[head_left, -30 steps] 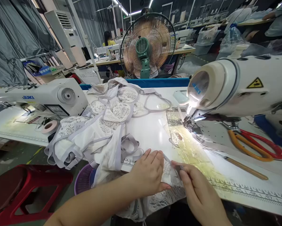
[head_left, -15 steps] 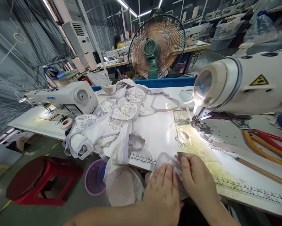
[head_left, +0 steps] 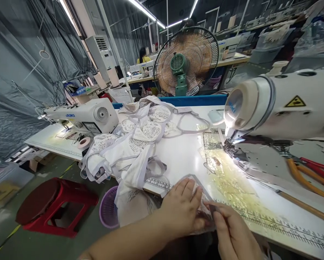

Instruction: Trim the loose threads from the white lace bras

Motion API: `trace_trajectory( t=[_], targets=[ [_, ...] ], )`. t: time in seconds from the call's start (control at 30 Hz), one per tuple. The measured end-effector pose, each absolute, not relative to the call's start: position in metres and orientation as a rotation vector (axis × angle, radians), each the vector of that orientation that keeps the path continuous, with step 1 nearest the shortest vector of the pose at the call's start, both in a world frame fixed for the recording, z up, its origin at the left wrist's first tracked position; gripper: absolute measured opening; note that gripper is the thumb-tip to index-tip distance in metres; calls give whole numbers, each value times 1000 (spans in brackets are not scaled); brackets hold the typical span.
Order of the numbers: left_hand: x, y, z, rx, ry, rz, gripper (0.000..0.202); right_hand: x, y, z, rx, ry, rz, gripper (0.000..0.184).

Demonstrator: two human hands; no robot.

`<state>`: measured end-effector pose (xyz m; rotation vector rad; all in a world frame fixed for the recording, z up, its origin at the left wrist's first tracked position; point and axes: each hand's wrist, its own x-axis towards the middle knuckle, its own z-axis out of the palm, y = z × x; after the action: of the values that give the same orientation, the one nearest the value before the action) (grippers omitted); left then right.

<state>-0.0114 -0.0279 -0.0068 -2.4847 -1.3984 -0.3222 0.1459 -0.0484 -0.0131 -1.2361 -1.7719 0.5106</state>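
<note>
At the table's front edge lies a piece of sheer, grey-edged lace fabric (head_left: pixel 195 180), apparently part of a bra. My left hand (head_left: pixel 179 207) rests over it, fingers stretched out and pressing on the cloth. To its right, my right hand (head_left: pixel 233 225) pinches a small dark grey strip (head_left: pixel 212 210) at the fabric's side between thumb and fingers. Much of the fabric is hidden under my hands. A pile of white lace bras (head_left: pixel 148 131) with grey edging covers the table to the left, and part of it hangs over the front edge.
A sewing machine (head_left: pixel 281 101) stands to the right with its lamp lit. Orange-handled cutters (head_left: pixel 299 177) and a wooden-handled tool (head_left: pixel 308 206) lie below it. Another machine (head_left: pixel 96 115), a red stool (head_left: pixel 56 206) and a purple basket (head_left: pixel 109 207) are leftward. A fan (head_left: pixel 186 61) stands behind.
My left hand has gone from bunched close against the cloth to spread flatter over it. My right hand has moved down and slightly right with the grey strip. The camera view has shifted a little.
</note>
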Motion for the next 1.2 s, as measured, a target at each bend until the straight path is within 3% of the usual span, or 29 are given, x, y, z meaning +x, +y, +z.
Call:
trace_trajectory(
  t=[0.17,0.43,0.57,0.77,0.97,1.2],
  targets=[
    [-20,-14,-4,-2585,-1280,-254,73,136,-18,-22,-1214,-1782,383,14],
    [-22,-15,-7,-2562,-1271,-418,64,152,25,2,-1275,-2006,521,22],
    [-22,-16,-8,-2513,-1291,-486,62,158,52,11,-1336,-2139,325,27],
    [-19,-15,-18,-2513,-1346,-598,68,146,69,24,-1069,-2647,115,31],
    [-18,-15,-24,-2519,-1347,-668,68,142,79,22,-801,-2712,65,25],
    [-17,-15,-23,-2492,-1333,-687,69,138,79,25,-555,-2788,-226,22]
  ],
)
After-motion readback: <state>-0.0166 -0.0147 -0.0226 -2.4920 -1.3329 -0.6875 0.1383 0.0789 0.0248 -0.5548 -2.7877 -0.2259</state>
